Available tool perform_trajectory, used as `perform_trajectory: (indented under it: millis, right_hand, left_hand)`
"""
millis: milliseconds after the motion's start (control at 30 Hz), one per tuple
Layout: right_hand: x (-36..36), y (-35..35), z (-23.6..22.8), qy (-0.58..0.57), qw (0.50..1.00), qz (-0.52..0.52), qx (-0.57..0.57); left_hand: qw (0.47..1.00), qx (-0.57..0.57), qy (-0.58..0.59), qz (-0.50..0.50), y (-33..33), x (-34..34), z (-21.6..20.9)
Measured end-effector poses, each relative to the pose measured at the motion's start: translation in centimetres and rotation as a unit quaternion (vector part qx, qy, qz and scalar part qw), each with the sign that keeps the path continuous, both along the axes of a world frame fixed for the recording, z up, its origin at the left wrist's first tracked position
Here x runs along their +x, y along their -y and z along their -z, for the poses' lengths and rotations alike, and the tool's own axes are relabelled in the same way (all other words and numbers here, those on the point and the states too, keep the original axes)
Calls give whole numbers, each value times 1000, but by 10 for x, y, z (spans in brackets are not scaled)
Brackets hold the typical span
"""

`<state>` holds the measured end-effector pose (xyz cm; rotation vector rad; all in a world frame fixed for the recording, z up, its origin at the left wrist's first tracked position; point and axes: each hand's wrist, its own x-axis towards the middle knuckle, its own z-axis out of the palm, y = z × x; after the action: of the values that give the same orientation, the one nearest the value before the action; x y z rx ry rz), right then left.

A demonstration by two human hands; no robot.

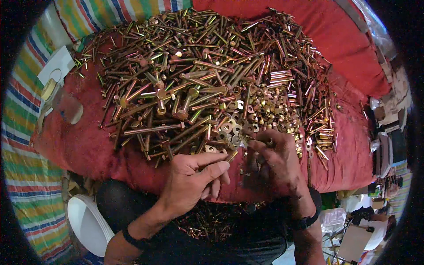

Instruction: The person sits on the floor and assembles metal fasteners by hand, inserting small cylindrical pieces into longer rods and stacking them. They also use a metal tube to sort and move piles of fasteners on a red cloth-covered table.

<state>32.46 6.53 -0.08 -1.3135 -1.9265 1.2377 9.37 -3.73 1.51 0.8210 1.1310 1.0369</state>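
My left hand is closed, pinching a brass-coloured bolt between thumb and fingers; only its end sticks out past the thumb. To its right, my right hand reaches in at the near edge of a patch of flat washers. Its fingers are bent together, and shadow hides what they may hold. Just beyond that hand lies a heap of small hex nuts. Behind and left of the washers spreads a large pile of long gold-toned hex bolts.
A red cloth covers the work surface. Shorter bolts lie at the right. At the left are a roll of tape and a white card. More bolts rest below, between my legs. A white stool-like object stands lower left.
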Motion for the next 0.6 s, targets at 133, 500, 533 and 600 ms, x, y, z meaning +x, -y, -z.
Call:
perform_trajectory:
  millis: [133,500,533,600]
  right_hand:
    - [3,2,-20,-2,994,58,-95]
    - [1,30,-5,36,974,-90,207]
    - [1,31,-3,27,973,-101,206]
    - [2,33,-2,32,970,-113,215]
  left_hand:
    - [1000,-2,-30,3,-3,7,3]
    - [927,216,-305,-42,-3,27,24]
    - [904,256,-339,-42,-3,27,25]
    - [850,330,-409,-34,-3,28,29]
